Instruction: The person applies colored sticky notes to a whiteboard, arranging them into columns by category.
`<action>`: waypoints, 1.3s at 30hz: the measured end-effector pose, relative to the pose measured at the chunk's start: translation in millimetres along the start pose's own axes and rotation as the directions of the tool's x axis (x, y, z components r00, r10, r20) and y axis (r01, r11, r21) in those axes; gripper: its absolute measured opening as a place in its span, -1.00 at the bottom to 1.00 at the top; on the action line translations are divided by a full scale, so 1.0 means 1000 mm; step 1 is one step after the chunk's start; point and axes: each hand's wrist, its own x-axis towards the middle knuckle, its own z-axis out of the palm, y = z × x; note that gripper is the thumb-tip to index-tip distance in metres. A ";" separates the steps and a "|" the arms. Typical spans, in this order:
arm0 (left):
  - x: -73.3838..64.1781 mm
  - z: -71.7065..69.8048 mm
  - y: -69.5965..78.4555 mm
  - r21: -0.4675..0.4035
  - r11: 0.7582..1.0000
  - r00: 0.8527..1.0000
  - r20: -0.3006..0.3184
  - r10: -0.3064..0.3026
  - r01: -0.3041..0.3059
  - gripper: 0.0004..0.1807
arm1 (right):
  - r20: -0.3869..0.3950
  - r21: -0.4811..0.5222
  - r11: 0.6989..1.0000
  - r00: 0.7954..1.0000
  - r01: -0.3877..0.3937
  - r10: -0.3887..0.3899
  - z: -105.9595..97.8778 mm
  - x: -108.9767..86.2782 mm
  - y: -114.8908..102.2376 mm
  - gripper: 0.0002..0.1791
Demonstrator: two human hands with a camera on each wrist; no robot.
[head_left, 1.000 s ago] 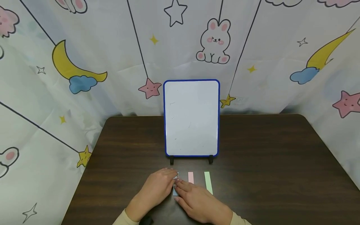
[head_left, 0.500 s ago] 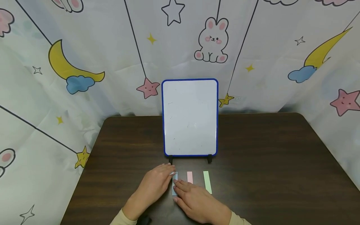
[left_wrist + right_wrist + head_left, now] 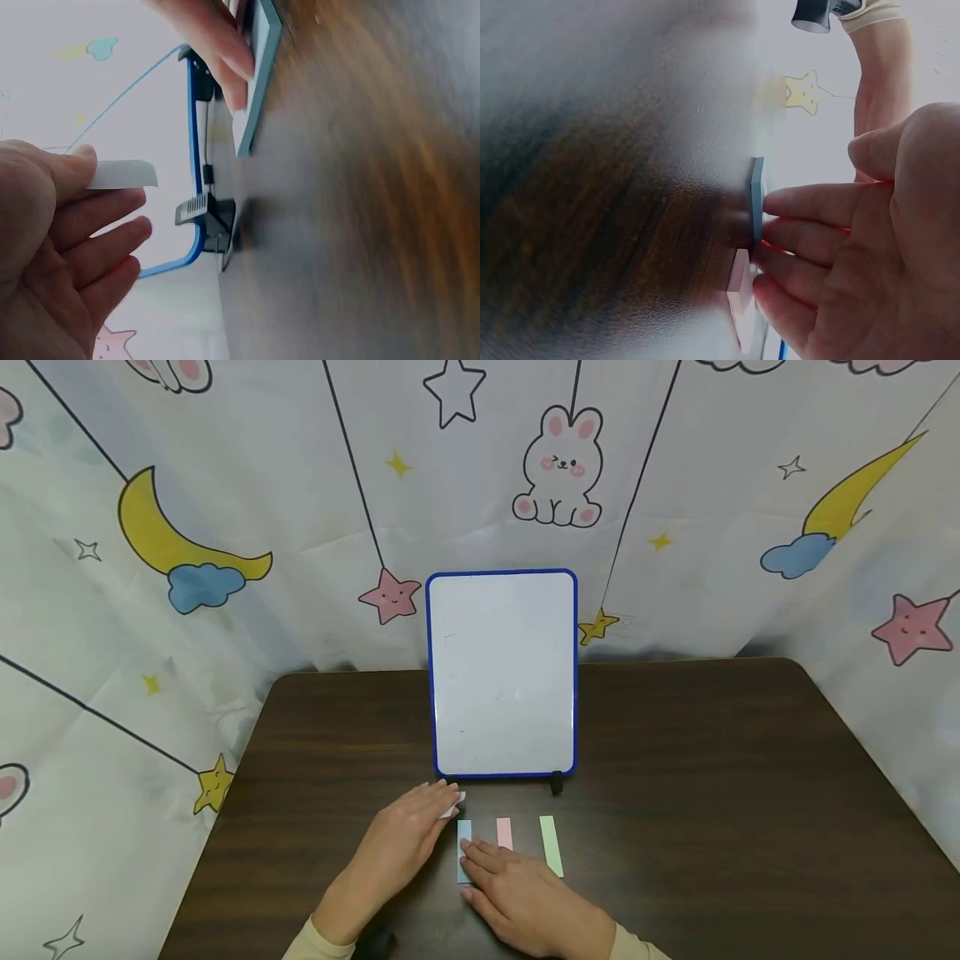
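Pale haze veils both wrist views, blurring the table.

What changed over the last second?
The left hand moved away from the blue pad toward the whiteboard, taking the pinched pale slip clear of the pad. Unchanged: right hand on the blue pad; pink strip, green strip, whiteboard in place.

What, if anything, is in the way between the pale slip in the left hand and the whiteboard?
Nothing visible blocks the way from the pale slip in the left hand to the face of the whiteboard. Only at its lower edge does a black stand foot jut out in front.
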 end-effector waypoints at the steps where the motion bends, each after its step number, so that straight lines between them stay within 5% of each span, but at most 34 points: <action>1: 0.000 0.000 -0.002 0.013 1.000 1.000 -0.009 0.016 -0.016 -0.60 | 0.002 0.000 1.000 1.000 -0.001 0.001 0.000 0.001 0.000 -0.39; 11: 0.014 -0.002 -0.014 0.160 0.975 0.968 -0.177 0.180 -0.152 -0.41 | -0.004 -0.015 1.000 1.000 0.013 -0.013 -0.001 0.001 -0.001 -0.41; 39: 0.075 -0.020 -0.037 0.350 0.922 0.889 -0.353 0.291 -0.163 -0.45 | 0.059 0.013 1.000 0.998 0.002 -0.003 -0.001 0.002 0.000 -0.37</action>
